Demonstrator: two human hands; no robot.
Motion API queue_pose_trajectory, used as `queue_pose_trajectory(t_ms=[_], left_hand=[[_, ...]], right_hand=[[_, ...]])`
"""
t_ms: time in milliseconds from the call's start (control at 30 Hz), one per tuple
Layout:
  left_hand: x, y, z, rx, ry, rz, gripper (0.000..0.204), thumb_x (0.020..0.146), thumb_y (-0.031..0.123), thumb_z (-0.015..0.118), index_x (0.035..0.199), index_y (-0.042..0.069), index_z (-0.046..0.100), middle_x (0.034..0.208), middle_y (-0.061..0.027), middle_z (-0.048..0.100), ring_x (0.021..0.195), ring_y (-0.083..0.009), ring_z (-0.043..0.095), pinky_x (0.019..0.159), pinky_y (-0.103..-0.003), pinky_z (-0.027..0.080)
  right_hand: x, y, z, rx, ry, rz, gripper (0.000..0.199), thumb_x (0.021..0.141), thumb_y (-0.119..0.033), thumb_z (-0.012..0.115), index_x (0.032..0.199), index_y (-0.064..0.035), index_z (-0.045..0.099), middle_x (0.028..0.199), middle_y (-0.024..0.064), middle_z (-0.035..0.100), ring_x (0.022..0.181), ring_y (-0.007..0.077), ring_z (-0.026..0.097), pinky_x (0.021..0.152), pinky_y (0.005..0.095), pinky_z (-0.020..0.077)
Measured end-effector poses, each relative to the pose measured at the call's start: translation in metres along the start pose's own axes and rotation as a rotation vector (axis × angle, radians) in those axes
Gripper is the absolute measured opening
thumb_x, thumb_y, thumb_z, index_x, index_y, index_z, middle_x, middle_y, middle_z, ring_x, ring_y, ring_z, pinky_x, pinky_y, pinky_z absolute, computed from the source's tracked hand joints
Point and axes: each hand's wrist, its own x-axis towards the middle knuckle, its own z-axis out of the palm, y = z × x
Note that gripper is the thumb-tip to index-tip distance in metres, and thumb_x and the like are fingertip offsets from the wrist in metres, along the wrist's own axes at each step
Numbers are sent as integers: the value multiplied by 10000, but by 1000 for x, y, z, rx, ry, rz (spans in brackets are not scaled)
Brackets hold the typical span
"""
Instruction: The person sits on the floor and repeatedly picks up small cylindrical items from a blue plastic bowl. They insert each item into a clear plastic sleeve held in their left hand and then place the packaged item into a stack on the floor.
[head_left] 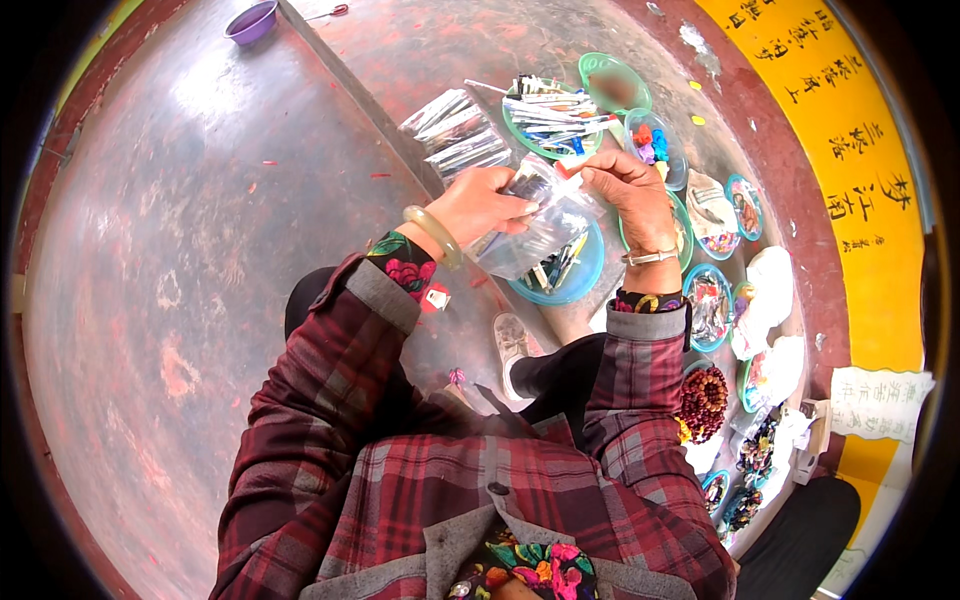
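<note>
A clear plastic bag with some dark things inside hangs between my hands. My left hand is closed on its left side, thumb on top. At the bag's upper right edge, my right hand pinches with thumb and forefinger. A small red piece shows at those fingertips; I cannot make out what it is. Below the bag stands a blue basin holding dark and light pens, partly hidden by the bag. Just beyond my hands are a green basket of white pens and several packed bags of pens.
On the right, round baskets hold small goods: bright pieces, packets and dark red beads. White plastic bags lie among them. A low step edge crosses the floor. A purple basin stands far left.
</note>
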Motion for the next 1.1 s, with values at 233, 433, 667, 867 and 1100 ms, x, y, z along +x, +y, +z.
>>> queue_pose_trajectory(t_ms=[233, 433, 667, 867, 1100], left_hand=[[0, 1, 4, -142, -1, 3, 295, 853, 86, 582, 1130, -5, 534, 1037, -54, 581, 943, -139, 576, 791, -311, 512], [-6, 4, 7, -211, -38, -15, 273, 860, 83, 571, 1112, -11, 530, 1024, -54, 573, 927, -142, 576, 787, -315, 516], [-7, 7, 9, -204, -31, -34, 277, 864, 86, 565, 1122, -6, 521, 1013, -52, 572, 914, -137, 579, 763, -299, 522], [-9, 10, 12, -162, -35, -26, 318, 819, 59, 608, 1122, 12, 522, 989, -40, 585, 872, -122, 587, 737, -275, 522], [-7, 5, 8, -53, -8, -24, 316, 771, 23, 637, 1075, 22, 554, 937, -35, 598, 805, -103, 588, 668, -240, 518]], right_hand=[[2, 4, 8, -113, 23, 101, 99, 763, -53, 671, 848, -5, 683, 742, 7, 642, 678, 71, 557, 633, 217, 441], [3, 4, 8, -265, -77, 126, 128, 753, -94, 663, 828, 9, 676, 693, -10, 611, 633, 66, 516, 587, 222, 410], [2, 4, 10, -277, -123, 191, 131, 743, -113, 657, 815, -6, 683, 638, -12, 593, 552, 54, 499, 503, 211, 392], [1, 2, 12, -311, -145, 197, 130, 741, -124, 658, 806, -14, 684, 625, -14, 590, 519, 43, 485, 464, 186, 375], [1, -1, 15, -313, -154, 172, 134, 751, -146, 661, 813, -30, 687, 657, -17, 599, 542, 44, 482, 484, 195, 381]])
